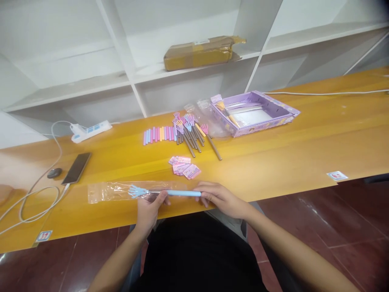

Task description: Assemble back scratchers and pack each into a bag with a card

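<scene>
A light blue back scratcher [170, 193] with a hand-shaped head lies along the table's front edge, its head inside a clear plastic sleeve [109, 192]. My left hand [148, 211] pinches the shaft near the sleeve's mouth. My right hand [220, 198] grips the blue handle end. A pile of pink, purple and blue scratchers [190, 132] and a row of pastel handles [159, 134] lie further back. Small pink cards [184, 166] sit between the pile and my hands.
A purple cardboard tray [253, 111] with more items stands at the back right. A phone [76, 167], a mouse [54, 173], white cables and a power strip [91, 130] are on the left. White shelves behind hold a brown parcel [202, 52].
</scene>
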`<state>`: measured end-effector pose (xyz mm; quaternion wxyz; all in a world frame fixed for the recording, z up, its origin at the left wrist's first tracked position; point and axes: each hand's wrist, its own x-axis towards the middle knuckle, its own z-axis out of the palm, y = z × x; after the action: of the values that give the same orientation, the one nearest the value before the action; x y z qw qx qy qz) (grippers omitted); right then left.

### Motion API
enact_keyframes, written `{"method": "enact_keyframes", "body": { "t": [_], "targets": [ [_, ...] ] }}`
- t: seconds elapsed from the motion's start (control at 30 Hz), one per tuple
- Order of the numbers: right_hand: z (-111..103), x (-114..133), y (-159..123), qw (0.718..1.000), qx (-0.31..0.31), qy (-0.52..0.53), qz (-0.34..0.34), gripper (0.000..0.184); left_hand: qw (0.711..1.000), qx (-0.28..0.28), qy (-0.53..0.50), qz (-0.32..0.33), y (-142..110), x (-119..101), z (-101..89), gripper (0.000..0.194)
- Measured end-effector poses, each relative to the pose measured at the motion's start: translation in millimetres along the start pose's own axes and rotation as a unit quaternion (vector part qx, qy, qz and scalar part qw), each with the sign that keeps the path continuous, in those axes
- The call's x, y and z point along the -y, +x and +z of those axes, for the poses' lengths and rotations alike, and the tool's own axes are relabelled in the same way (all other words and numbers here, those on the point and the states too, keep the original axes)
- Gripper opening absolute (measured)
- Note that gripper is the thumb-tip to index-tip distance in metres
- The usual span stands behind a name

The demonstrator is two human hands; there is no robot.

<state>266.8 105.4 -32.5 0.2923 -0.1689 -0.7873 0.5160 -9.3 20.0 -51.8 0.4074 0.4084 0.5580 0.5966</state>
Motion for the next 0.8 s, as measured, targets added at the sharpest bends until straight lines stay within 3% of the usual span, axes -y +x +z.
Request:
{"method": "enact_keyframes", "body": {
  "t": [0.13, 0.27, 0.47, 0.63, 0.8],
  "targets": [
    [1.9, -0.7, 0.4, 0.999, -0.024, -0.034, 0.012, 0.032, 0.998, 0.042, 0.046, -0.019, -2.0, -3.7, 0.5, 0.04],
    [16.9, -3.2, 2.4, 0.995, -0.049, -0.083, 0.026, 0.015, 0.988, 0.111, 0.099, -0.043, -7.4, -8.5, 6.4, 0.036],
    [39.2, -4.1, 6.6, 0.983, -0.049, -0.179, -0.006, 0.021, 0.98, 0.178, 0.083, -0.038, -7.1, -15.1, 16.4, 0.03],
    [34.7, 0.2, 5.4, 0.993, -0.066, -0.092, 0.041, 0.015, 0.981, 0.184, 0.062, -0.031, -5.0, -22.0, 17.3, 0.033],
    [29.7, -8.7, -1.7, 0.998, -0.054, -0.017, -0.006, 0.07, 0.985, 0.16, 0.053, -0.027, -4.5, -19.8, 14.6, 0.038]
  ]
}}
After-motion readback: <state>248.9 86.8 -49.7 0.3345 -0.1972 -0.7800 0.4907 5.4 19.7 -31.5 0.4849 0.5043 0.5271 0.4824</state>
